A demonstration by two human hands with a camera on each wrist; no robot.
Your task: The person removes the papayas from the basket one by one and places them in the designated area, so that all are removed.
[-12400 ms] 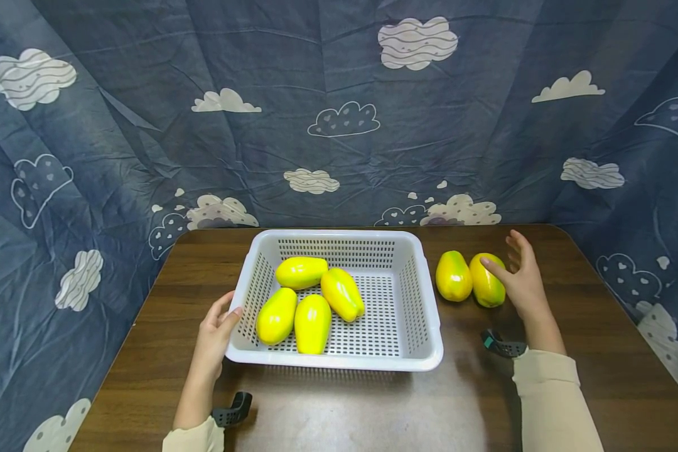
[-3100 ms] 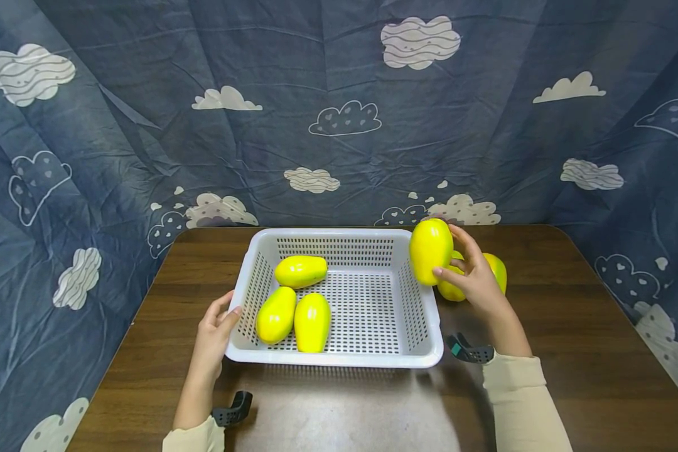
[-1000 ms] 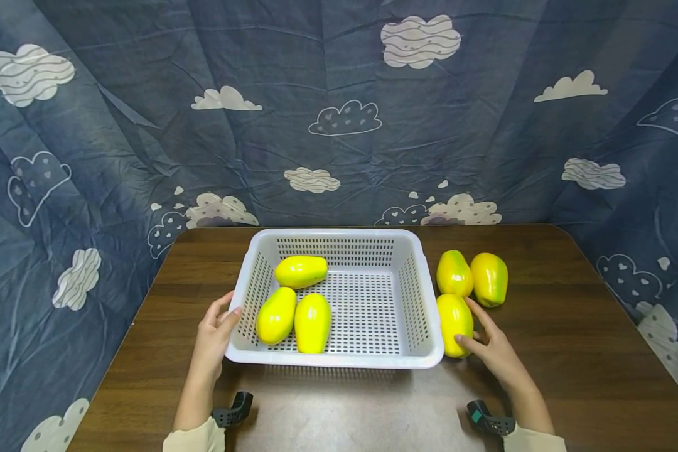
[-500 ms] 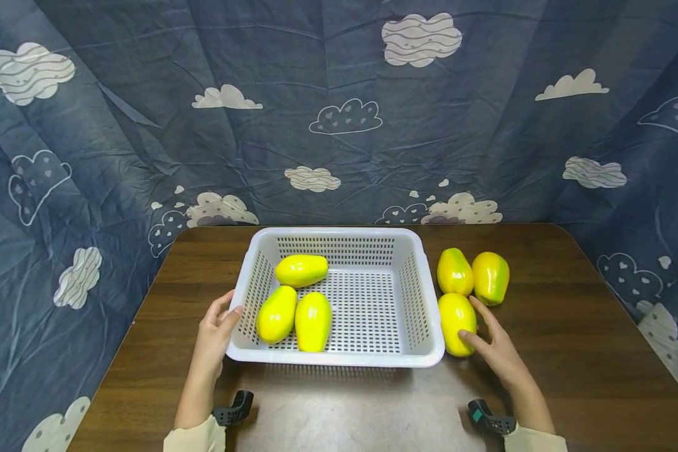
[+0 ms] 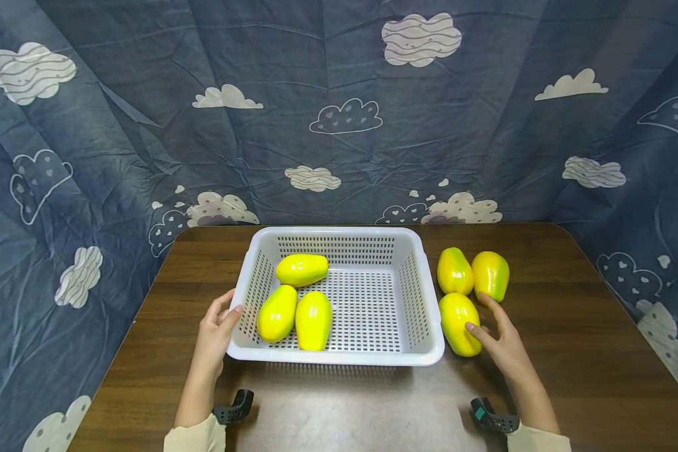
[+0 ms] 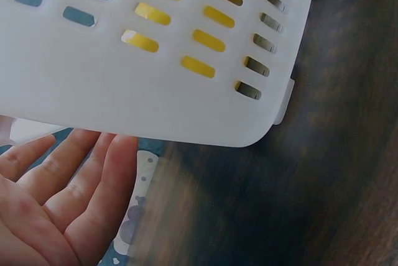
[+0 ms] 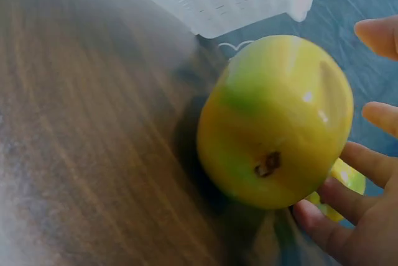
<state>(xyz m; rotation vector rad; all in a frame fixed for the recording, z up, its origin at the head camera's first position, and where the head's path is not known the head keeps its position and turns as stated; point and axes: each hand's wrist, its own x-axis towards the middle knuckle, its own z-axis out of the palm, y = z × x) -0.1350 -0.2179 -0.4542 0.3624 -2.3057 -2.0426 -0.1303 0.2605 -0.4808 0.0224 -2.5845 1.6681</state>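
A white perforated plastic basket (image 5: 339,358) holds three yellow papayas, one of them lying sideways at the back (image 5: 302,270). My left hand (image 5: 215,326) grips its left rim, thumb on top; in the left wrist view, fingertips (image 6: 121,148) touch the rim's underside. Three more papayas are on the table right of the basket. Beside the nearest papaya (image 5: 459,323) is my right hand (image 5: 503,345), its fingers spread. In the right wrist view, thumb and forefinger stand apart from this papaya (image 7: 273,123), while lower fingers lie close against its side.
Behind the nearest papaya sit a green-tipped papaya (image 5: 454,271) and another yellow-green one (image 5: 490,276), close together. The brown wooden table (image 5: 570,333) ends at a blue cloud-print curtain (image 5: 344,163). A black wrist mount (image 5: 234,408) sits on each forearm.
One papaya left the basket, carried over the right rim in my right hand and set on the table. Just now it tilted slightly as my fingers drew away rightward. My left hand stayed put.
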